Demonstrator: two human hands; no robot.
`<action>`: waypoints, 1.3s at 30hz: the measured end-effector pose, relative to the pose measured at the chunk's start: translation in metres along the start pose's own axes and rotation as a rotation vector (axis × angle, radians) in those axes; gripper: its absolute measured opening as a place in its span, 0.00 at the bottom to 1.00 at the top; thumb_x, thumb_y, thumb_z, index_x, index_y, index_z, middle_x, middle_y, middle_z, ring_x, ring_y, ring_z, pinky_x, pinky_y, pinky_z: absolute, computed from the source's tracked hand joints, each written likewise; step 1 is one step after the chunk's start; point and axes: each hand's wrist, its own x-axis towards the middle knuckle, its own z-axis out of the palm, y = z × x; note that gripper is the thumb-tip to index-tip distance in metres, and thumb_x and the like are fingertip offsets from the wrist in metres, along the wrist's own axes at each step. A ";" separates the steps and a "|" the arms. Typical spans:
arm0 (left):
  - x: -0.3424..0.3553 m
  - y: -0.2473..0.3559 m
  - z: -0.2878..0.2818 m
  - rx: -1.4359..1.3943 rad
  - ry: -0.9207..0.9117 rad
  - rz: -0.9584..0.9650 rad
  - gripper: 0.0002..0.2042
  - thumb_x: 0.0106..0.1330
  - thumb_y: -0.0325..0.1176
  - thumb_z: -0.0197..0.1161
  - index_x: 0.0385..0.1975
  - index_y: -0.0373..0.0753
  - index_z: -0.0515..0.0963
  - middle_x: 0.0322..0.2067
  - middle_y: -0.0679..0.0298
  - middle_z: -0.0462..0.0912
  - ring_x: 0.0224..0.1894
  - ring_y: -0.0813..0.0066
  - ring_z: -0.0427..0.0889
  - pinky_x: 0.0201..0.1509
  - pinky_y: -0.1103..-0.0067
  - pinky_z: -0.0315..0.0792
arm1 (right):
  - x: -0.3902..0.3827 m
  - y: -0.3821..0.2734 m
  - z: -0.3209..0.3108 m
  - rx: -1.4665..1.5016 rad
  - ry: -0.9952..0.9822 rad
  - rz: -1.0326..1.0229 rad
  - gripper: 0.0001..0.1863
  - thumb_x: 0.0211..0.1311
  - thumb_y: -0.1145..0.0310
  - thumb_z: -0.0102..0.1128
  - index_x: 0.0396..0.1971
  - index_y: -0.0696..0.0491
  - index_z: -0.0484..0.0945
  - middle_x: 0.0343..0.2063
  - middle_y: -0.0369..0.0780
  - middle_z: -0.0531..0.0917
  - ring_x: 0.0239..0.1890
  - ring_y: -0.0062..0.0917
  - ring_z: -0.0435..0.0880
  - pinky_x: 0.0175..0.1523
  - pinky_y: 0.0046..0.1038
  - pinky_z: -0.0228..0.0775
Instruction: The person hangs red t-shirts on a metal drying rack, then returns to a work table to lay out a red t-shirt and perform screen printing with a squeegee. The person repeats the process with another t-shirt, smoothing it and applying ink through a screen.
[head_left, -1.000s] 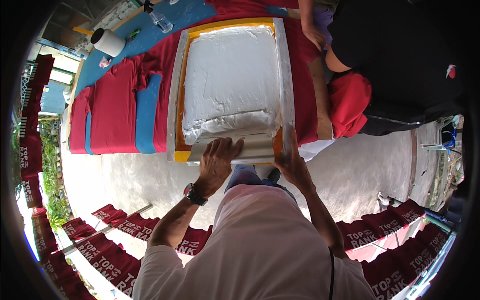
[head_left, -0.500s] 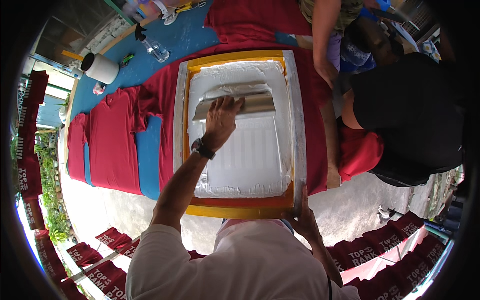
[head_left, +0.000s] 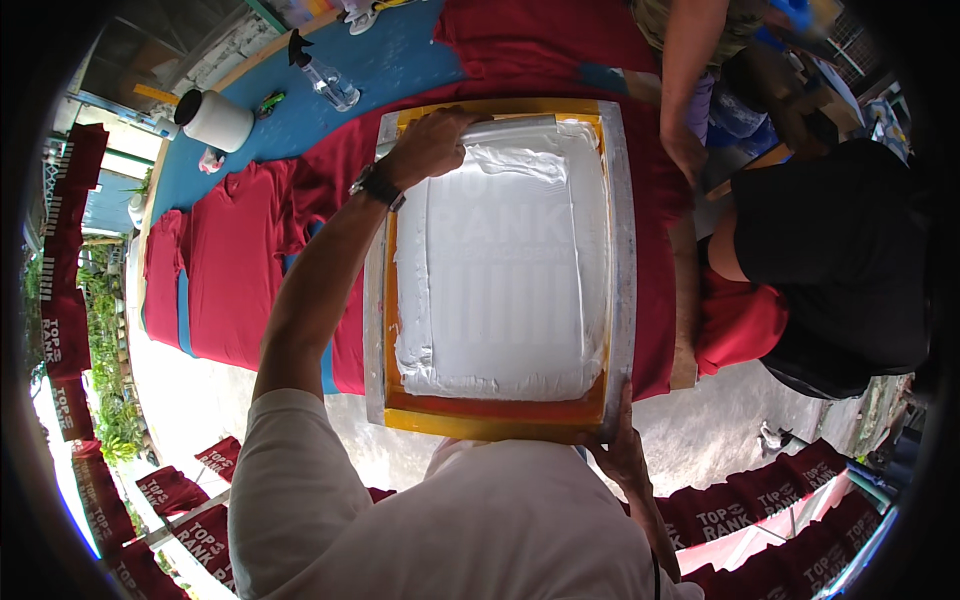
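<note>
A screen-printing frame [head_left: 617,250] with yellow and grey wooden edges lies over a dark red shirt [head_left: 655,300]. Thick white ink [head_left: 500,370] covers its mesh, and a faint lettered and striped design shows through. My left hand [head_left: 430,150], with a dark watch at the wrist, is at the far end of the screen. Its fingers are closed over the squeegee [head_left: 525,127], which is partly hidden under the hand. At the near right corner, my right hand [head_left: 622,458] grips the frame, its thumb and fingers around the edge.
More red shirts [head_left: 235,260] lie along the blue table [head_left: 400,62]. A spray bottle [head_left: 325,80] and a white tub [head_left: 215,120] stand at the far left. Another person's arm [head_left: 685,110] is at the far right, beside a person in black [head_left: 830,260]. Printed red cloths [head_left: 725,512] hang nearby.
My left hand has moved the squeegee away from me, from the upper middle of the screen to its far end. My right hand stays at the near corner. The view has shifted slightly.
</note>
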 end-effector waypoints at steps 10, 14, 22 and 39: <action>-0.015 -0.012 0.047 0.053 -0.071 -0.026 0.30 0.59 0.21 0.61 0.66 0.42 0.76 0.47 0.48 0.87 0.47 0.52 0.87 0.55 0.62 0.82 | -0.002 0.008 0.002 -0.056 0.015 -0.013 0.60 0.65 0.58 0.73 0.81 0.53 0.34 0.55 0.60 0.83 0.57 0.56 0.84 0.58 0.47 0.82; -0.082 0.039 0.049 0.077 0.018 -0.047 0.25 0.60 0.23 0.60 0.62 0.42 0.77 0.40 0.49 0.85 0.44 0.46 0.87 0.49 0.52 0.82 | -0.005 0.012 0.001 -0.063 0.013 -0.025 0.60 0.66 0.55 0.73 0.81 0.52 0.34 0.57 0.60 0.82 0.58 0.56 0.84 0.59 0.49 0.81; -0.242 0.207 0.049 0.044 0.014 -0.248 0.26 0.62 0.20 0.60 0.63 0.36 0.73 0.40 0.51 0.82 0.41 0.51 0.85 0.46 0.57 0.81 | -0.010 0.024 0.000 -0.034 0.006 -0.030 0.59 0.66 0.60 0.71 0.81 0.47 0.32 0.59 0.63 0.80 0.59 0.57 0.83 0.61 0.48 0.79; -0.085 0.076 0.020 -0.131 0.041 -0.091 0.31 0.62 0.22 0.62 0.68 0.50 0.75 0.56 0.49 0.85 0.50 0.50 0.87 0.61 0.63 0.80 | 0.001 0.017 0.000 -0.040 -0.005 0.033 0.62 0.60 0.62 0.76 0.81 0.54 0.35 0.52 0.63 0.84 0.53 0.58 0.86 0.58 0.48 0.81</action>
